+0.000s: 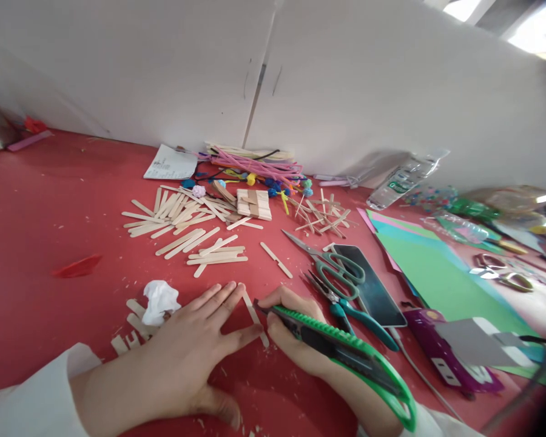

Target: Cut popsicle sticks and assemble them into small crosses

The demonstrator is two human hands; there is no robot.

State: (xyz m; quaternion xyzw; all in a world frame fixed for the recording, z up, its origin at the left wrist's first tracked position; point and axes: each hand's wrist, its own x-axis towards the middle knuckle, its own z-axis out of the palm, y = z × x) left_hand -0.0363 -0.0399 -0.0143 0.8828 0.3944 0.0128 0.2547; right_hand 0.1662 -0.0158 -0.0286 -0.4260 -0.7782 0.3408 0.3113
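Observation:
My right hand (295,321) grips a green utility knife (346,346), its tip against the edge of a wooden craft stick (255,317) lying on the red table. My left hand (200,349) is spread flat, palm down, with fingertips at the stick's upper end and the index finger reaching over its lower part. Beside the left wrist lie a crumpled white tissue (161,301) and several cut stick pieces (131,341). A notched craft stick (276,260) rests just beyond the knife.
Loose craft sticks (177,212) are heaped farther back, near pink pipe cleaners (255,165). To the right are green-handled scissors (334,267), teal pliers (346,306), a phone (370,285), coloured paper (437,261) and a purple glue gun (450,352). A plastic bottle (403,181) leans by the white wall.

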